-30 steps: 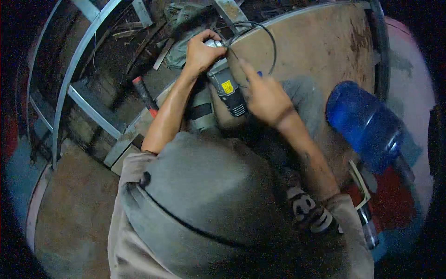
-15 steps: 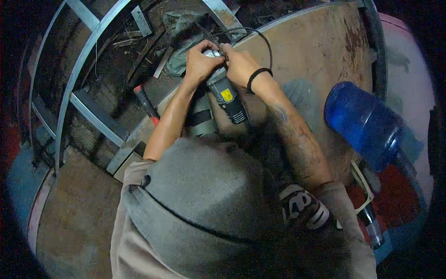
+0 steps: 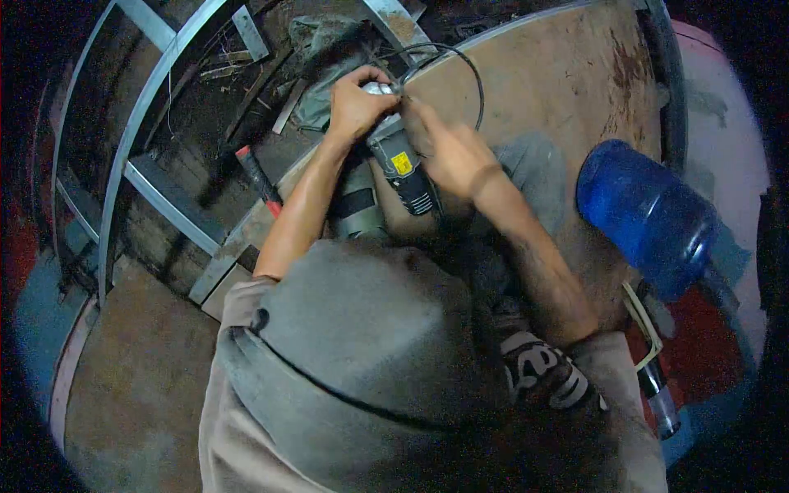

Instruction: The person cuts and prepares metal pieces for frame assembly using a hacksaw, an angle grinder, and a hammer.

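An angle grinder (image 3: 403, 168) with a yellow label on its dark body lies lengthwise in front of me, its silver head pointing away. My left hand (image 3: 359, 107) is closed around that metal head, thumb across it and fingers curled over the far side. To the right of the grinder, my right hand (image 3: 452, 156) is smeared by motion, its fingertips pointing at the head. Those fingers are too blurred to show what they grip. A black cable (image 3: 477, 78) loops behind the tool over the wooden board.
A curved metal frame (image 3: 131, 156) stands at left over debris. A red-and-black handled tool (image 3: 259, 181) lies left of my forearm. The curved wooden board (image 3: 551, 74) extends right, toward a big blue water bottle (image 3: 645, 218). A grey cap (image 3: 353, 320) fills the lower middle.
My right hand has pulled back from the grinder's head, down and to the right, and is now blurred. The left hand keeps its grip with little movement.
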The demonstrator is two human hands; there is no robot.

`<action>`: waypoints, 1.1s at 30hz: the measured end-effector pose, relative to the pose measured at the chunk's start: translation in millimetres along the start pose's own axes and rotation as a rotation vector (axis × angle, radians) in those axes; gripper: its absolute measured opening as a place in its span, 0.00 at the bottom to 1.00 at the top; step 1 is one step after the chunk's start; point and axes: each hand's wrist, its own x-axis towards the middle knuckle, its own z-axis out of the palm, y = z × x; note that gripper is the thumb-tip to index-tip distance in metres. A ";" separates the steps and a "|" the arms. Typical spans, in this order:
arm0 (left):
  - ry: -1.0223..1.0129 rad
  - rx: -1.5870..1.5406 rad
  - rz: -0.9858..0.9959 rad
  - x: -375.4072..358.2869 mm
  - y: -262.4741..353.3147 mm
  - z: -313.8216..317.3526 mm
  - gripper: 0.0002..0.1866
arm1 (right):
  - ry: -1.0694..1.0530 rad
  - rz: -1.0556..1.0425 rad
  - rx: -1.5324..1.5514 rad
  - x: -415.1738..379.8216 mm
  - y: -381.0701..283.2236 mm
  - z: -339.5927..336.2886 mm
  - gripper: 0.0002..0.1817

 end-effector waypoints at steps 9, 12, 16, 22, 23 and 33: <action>-0.002 0.070 0.091 5.1 -10.5 3.5 0.14 | 0.016 -0.019 0.032 30.7 0.5 1.8 0.32; 0.010 0.090 0.072 -2.5 -4.4 3.5 0.14 | -0.101 0.123 0.011 -11.8 -12.0 -11.5 0.30; 0.006 0.109 0.025 -1.4 -1.5 3.4 0.13 | -0.078 0.097 0.108 -43.1 -9.0 -19.6 0.28; 0.001 -0.052 0.017 -1.8 -0.2 4.0 0.13 | 0.018 0.058 0.068 34.7 -7.2 10.8 0.26; 0.012 0.027 0.040 -1.7 -0.6 4.0 0.13 | -0.011 0.098 0.038 9.9 -10.7 1.0 0.27; 0.025 0.011 -0.034 2.7 -15.2 3.6 0.14 | 0.060 0.027 0.034 26.4 -3.5 8.1 0.33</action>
